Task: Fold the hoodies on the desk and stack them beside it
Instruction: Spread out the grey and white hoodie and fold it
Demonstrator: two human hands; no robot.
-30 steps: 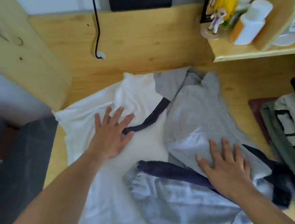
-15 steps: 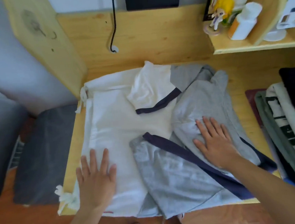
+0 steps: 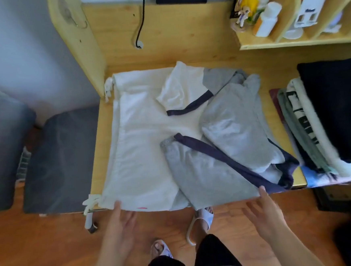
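White-and-grey hoodie with navy trim (image 3: 171,145) on wooden desk (image 3: 184,48): sleeves folded, body fold and stacking pending. We hold left hand (image 3: 120,231) and right hand (image 3: 265,214) spread open, empty, at hem.

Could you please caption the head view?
Both open hands reach the hoodie's near hem on the desk.

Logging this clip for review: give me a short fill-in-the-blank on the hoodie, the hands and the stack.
1. The hoodie on the desk is white and ____.
2. Both hands, left hand and right hand, are at the desk's ____ edge.
3. The stack of folded clothes lies to the hoodie's ____.

Missing words: grey; near; right
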